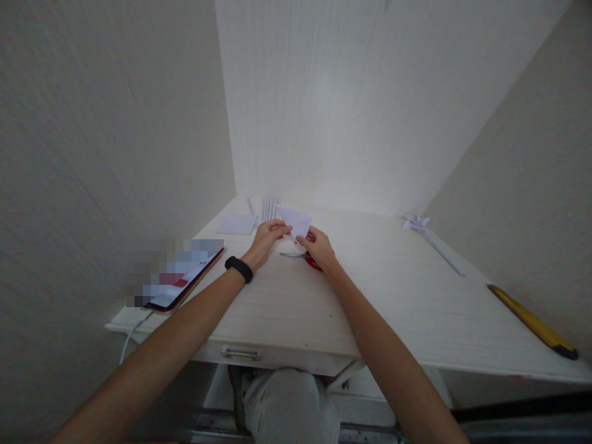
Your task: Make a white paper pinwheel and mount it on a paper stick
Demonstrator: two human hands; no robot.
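Between both hands a folded piece of white paper is held up above the desk. My left hand pinches its lower left edge, with a black band around the wrist. My right hand grips the lower right edge between thumb and fingers. Just below the paper lie scissors with red handles, partly hidden by my right hand, their blades pointing left. Behind my left hand are a stack of white paper sheets and several thin white paper sticks.
A paper pinwheel on a stick lies at the right. Nearer stands a yellow-and-black utility knife along the right wall. A tablet-like device with a white cable rests at the left. The desk has a front drawer.
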